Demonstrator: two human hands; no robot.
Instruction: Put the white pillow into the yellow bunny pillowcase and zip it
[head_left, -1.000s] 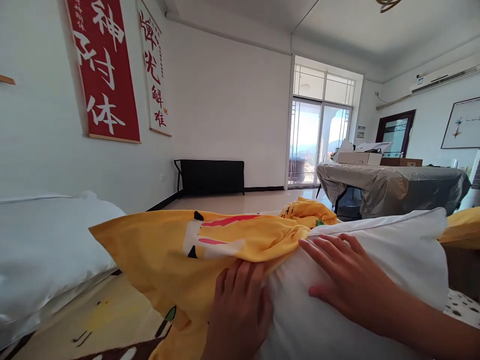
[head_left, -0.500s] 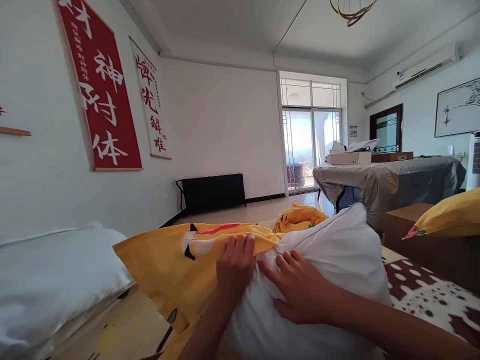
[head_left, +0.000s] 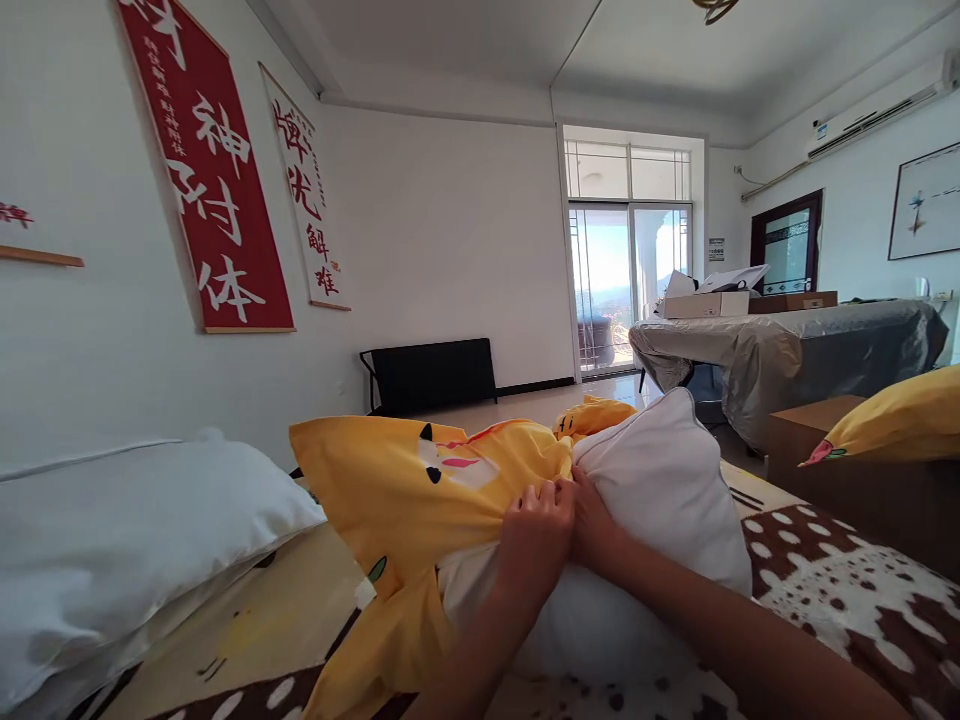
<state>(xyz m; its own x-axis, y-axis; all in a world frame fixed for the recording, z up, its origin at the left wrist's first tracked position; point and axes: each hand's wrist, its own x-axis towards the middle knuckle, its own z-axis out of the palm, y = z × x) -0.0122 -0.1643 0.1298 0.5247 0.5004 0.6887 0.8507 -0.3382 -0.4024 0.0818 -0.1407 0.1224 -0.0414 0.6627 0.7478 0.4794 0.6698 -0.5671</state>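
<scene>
A yellow pillowcase [head_left: 390, 480] with a cartoon face print covers part of a white pillow [head_left: 652, 480], whose right end sticks out bare. My left hand [head_left: 536, 530] is closed on the gathered edge of the pillowcase, knuckles up. Right beside it, my right hand [head_left: 594, 515] is closed at the same bunched edge, pressed against the pillow; its fingertips are partly hidden behind the left hand. The case's empty left part stands spread, and a loose fold hangs down in front. Behind lies another piece of yellow printed cloth [head_left: 596, 412].
Another white pillow [head_left: 150, 540] lies at the left on the patterned blanket [head_left: 847, 580]. At the right, a yellow pillow [head_left: 900, 415] rests on a brown box [head_left: 810, 410]. Farther back are a plastic-covered table [head_left: 817, 340] with boxes and a black folded piece of furniture [head_left: 435, 372].
My left hand has moved right along the pillowcase edge. My right hand has shifted from the pillow's face to that edge, against the left hand. Case and pillow have bunched together; the view turned slightly.
</scene>
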